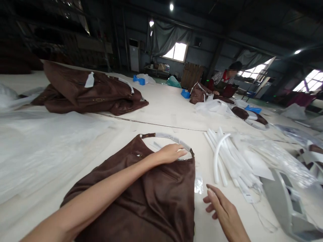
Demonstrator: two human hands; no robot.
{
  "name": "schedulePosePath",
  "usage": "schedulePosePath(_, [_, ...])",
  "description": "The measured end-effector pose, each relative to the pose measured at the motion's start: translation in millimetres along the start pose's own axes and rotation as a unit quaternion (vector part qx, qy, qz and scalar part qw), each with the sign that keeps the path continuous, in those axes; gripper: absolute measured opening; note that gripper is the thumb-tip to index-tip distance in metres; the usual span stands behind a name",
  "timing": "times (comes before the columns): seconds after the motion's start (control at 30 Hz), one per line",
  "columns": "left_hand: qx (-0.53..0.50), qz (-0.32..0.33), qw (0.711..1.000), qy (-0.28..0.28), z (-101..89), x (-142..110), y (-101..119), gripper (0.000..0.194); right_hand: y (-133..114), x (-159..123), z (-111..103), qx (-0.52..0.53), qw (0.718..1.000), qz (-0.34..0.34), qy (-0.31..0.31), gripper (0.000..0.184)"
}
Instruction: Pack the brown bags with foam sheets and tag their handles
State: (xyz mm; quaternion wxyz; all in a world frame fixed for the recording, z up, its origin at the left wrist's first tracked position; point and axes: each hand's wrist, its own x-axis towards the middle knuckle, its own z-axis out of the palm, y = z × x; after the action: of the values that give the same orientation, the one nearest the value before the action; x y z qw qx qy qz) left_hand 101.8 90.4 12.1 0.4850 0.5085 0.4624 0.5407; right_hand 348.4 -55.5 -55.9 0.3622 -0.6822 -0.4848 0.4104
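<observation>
A brown handbag (156, 201) lies flat on the pale table in front of me. Its handle (171, 137), wrapped in whitish material, arches away from the bag's top edge. My left hand (170, 153) reaches across the bag to the opening under the handle. Its fingers are stretched out with nothing visible in them; whether the fingertips touch the handle I cannot tell. To the right of the bag, my right hand (223, 206) hovers over the table, open and holding nothing. Near it lies a small clear plastic packet (198, 184).
White foam tubes (224, 158) lie in a bundle to the right, beside a grey tape dispenser-like object (285, 205) and clear plastic bags (282, 158). More brown bags (93, 90) are piled at far left. Plastic sheeting (47, 144) covers the left side. A co-worker (224, 80) handles a bag across the table.
</observation>
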Motion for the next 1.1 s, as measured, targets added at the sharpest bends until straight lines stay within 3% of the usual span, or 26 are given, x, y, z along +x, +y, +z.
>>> schedulePosePath(0.07, [0.195, 0.059, 0.975, -0.087, -37.0, -21, -3, 0.029, 8, -15, 15, 0.039, 0.999, 0.012, -0.001, 0.067])
schedulePosePath(0.1, [0.313, 0.102, 0.937, -0.118, -57.3, -34, -8, 0.035, 11, -19, 24, 0.052, 0.999, 0.010, -0.001, 0.069])
schedulePosePath(0.13, [0.437, 0.152, 0.876, -0.133, -77.0, -47, -14, 0.042, 13, -21, 33, 0.057, 0.998, 0.001, -0.002, 0.072])
schedulePosePath(0.23, [0.611, 0.232, 0.751, -0.100, -120.7, -80, -39, 0.056, 12, -17, 57, 0.070, 0.996, -0.041, -0.031, 0.081])
schedulePosePath(0.33, [0.659, 0.268, 0.701, -0.063, -129.2, -95, -59, 0.060, 3, -3, 65, 0.114, 0.989, -0.067, -0.065, 0.077])
schedulePosePath(0.5, [0.662, 0.282, 0.693, -0.048, -108.1, -93, -63, 0.059, -3, 4, 51, 0.138, 0.986, -0.066, -0.063, 0.062])
schedulePosePath(0.63, [0.662, 0.310, 0.682, -0.030, -102.7, -93, -69, 0.062, 0, 3, 38, 0.109, 0.986, -0.062, -0.113, 0.041])
schedulePosePath(0.77, [0.640, 0.326, 0.696, -0.022, -107.4, -90, -78, 0.059, -13, 18, 28, 0.063, 0.996, 0.000, -0.058, 0.057])
schedulePosePath(0.83, [0.622, 0.316, 0.716, -0.029, -111.2, -84, -77, 0.054, -21, 26, 30, 0.040, 0.998, 0.006, -0.038, 0.061])
schedulePosePath(0.97, [0.561, 0.238, 0.790, -0.066, -112.7, -64, -60, 0.045, -31, 27, 51, 0.040, 0.996, -0.070, -0.043, 0.040])
schedulePosePath(1.1, [0.471, 0.167, 0.860, -0.102, -86.0, -52, -37, 0.040, -28, 12, 71, 0.063, 0.994, -0.091, -0.014, 0.030])
